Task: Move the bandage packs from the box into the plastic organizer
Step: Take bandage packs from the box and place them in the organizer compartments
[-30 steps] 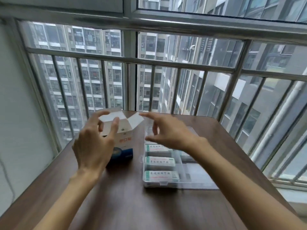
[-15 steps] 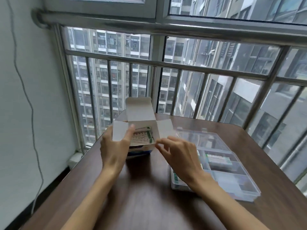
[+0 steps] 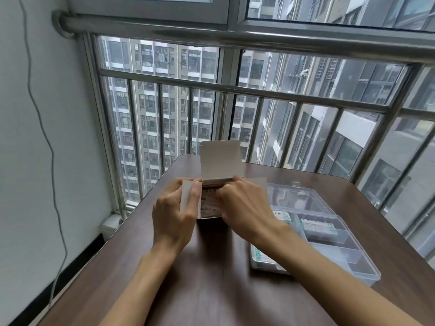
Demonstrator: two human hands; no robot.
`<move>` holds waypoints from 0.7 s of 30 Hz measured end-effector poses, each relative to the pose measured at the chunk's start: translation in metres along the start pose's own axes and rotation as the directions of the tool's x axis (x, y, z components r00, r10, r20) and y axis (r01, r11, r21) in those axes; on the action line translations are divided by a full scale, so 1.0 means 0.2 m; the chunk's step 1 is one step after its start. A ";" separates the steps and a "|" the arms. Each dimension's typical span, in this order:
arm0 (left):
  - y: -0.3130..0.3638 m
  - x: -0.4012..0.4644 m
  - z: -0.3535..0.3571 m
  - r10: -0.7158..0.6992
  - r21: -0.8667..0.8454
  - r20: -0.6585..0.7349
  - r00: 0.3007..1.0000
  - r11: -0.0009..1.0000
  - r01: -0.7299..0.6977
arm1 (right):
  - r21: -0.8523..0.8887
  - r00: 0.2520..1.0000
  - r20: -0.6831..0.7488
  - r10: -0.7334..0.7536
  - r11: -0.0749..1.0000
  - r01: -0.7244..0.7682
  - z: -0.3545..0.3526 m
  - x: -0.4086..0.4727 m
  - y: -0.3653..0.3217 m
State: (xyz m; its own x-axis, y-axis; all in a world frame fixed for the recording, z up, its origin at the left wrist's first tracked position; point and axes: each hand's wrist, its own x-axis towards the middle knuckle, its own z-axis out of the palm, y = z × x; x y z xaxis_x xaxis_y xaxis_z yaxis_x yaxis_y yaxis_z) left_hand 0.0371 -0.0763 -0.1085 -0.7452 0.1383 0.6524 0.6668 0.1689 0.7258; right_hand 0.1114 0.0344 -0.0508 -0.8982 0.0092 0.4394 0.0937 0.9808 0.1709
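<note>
The left hand [image 3: 174,222] is curled round the box [image 3: 211,201], which is steadied near the desk's [image 3: 211,290] far edge; the right hand [image 3: 244,208] is dug into its open top, its fingertips hidden, so a grip cannot be told. Bandage packs [image 3: 319,228] are already laid in the plastic organizer [image 3: 348,257] toward the right edge; more are left in the box.

Dark brown wooden table [image 3: 211,290], silver metal window railing with vertical bars [image 3: 235,90], white wall [image 3: 35,161] at left, thin grey cable [image 3: 50,147] hung down it, grey high-rise buildings [image 3: 153,102] seen outside.
</note>
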 end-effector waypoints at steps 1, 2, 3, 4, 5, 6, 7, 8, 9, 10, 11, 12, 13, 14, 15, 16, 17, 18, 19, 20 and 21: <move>0.00 0.00 0.00 -0.003 0.004 -0.001 1.000 1.000 0.003 | -0.027 1.000 0.028 0.003 1.000 -0.002 0.01 0.01 0.00; 0.00 0.01 0.00 0.001 0.011 -0.002 1.000 1.000 -0.001 | -0.048 0.998 0.057 0.008 0.999 -0.005 0.02 0.02 0.00; 0.00 0.01 0.00 0.009 0.020 -0.003 1.000 1.000 -0.009 | -0.072 0.996 0.093 0.006 0.997 0.000 0.03 0.02 0.00; 0.00 0.01 0.00 0.026 0.037 -0.002 1.000 0.999 -0.026 | -0.097 0.991 0.136 -0.002 0.995 0.016 0.05 0.02 0.00; 0.01 0.01 0.00 0.045 0.063 0.002 0.999 0.997 -0.045 | -0.116 0.983 0.181 -0.008 0.993 0.030 0.06 0.02 0.00; 0.01 0.01 0.00 0.062 0.089 0.007 0.998 0.994 -0.062 | -0.122 0.976 0.216 -0.002 0.992 0.029 0.07 0.02 0.00; 0.02 0.01 0.00 0.072 0.110 0.011 0.997 0.991 -0.073 | -0.119 0.973 0.229 0.010 0.993 0.018 0.07 0.02 0.00; 0.02 0.01 -0.01 0.077 0.121 0.012 0.997 0.990 -0.077 | -0.111 0.975 0.221 0.018 0.994 0.006 0.08 0.03 0.01; 0.02 0.01 -0.01 0.081 0.128 0.010 0.997 0.988 -0.081 | -0.101 0.977 0.210 0.021 0.995 0.001 0.08 0.03 0.01; 0.02 0.01 -0.01 0.087 0.134 0.006 0.996 0.987 -0.087 | -0.085 0.980 0.197 0.020 0.996 -0.003 0.08 0.03 0.01; 0.01 0.01 -0.01 0.092 0.141 0.003 0.996 0.986 -0.092 | -0.066 0.983 0.181 0.021 0.998 -0.009 0.08 0.03 0.01; 0.01 0.01 0.00 0.096 0.147 0.002 0.995 0.985 -0.095 | -0.042 0.986 0.163 0.022 0.999 -0.015 0.09 0.04 0.02; 0.01 0.01 -0.01 0.092 0.149 0.003 0.996 0.985 -0.091 | -0.016 0.988 0.152 0.022 1.000 -0.019 0.09 0.04 0.03; 0.01 0.01 -0.01 0.082 0.149 0.006 0.997 0.985 -0.082 | 0.006 0.988 0.151 0.017 1.000 -0.018 0.09 0.05 0.03; 0.01 0.01 -0.01 0.064 0.147 0.009 0.998 0.987 -0.064 | 0.022 0.988 0.151 0.015 1.000 -0.018 0.09 0.05 0.04; 0.02 0.02 -0.01 0.030 0.139 0.013 0.999 0.990 -0.031 | 0.041 0.989 0.147 0.021 0.999 -0.028 0.08 0.05 0.04; 0.03 0.02 0.00 -0.023 0.121 0.015 1.000 0.992 0.021 | 0.063 0.990 0.141 0.033 0.997 -0.042 0.06 0.05 0.05; 0.03 0.03 0.00 -0.089 0.090 0.021 0.996 0.992 0.087 | 0.084 0.992 0.122 0.036 0.995 -0.047 0.04 0.05 0.06; 0.04 0.04 0.01 -0.163 0.043 0.033 0.986 0.986 0.162 | 0.096 0.995 0.091 0.033 0.995 -0.042 0.02 0.05 0.06; 0.04 0.06 0.01 -0.234 -0.011 0.055 0.971 0.972 0.235 | 0.101 0.999 0.041 0.027 0.994 -0.031 0.00 0.05 0.06; 0.04 0.08 0.01 -0.290 -0.068 0.087 0.953 0.953 0.296 | 0.100 0.999 -0.029 0.018 0.995 -0.015 -0.02 0.04 0.05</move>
State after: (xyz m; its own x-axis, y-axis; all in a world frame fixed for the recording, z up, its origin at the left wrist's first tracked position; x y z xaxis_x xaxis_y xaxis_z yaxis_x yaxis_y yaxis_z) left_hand 0.0310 -0.0708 -0.0928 -0.9044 0.1679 0.3924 0.4154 0.1350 0.8996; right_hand 0.1066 0.0445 -0.0426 -0.8837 0.0214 0.4676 0.0640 0.9951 0.0753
